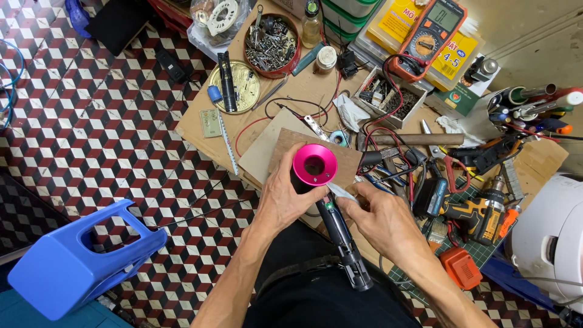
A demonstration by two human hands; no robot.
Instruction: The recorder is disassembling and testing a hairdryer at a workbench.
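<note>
Left hand point(285, 197) grips pink hair dryer point(314, 165) | right hand point(382, 222) pinches blade point(343, 193) | cluttered cardboard bench point(200, 130), patterned tile floor point(91, 140)

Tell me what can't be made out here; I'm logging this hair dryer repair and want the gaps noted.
- Head view: the left hand wraps the pink-ringed hair dryer, hiding its body.
- The thin light piece in the right hand is too small to identify.
- Contents of the round red tin are too small to sort.
- The white appliance is cut off by the right edge.
</note>
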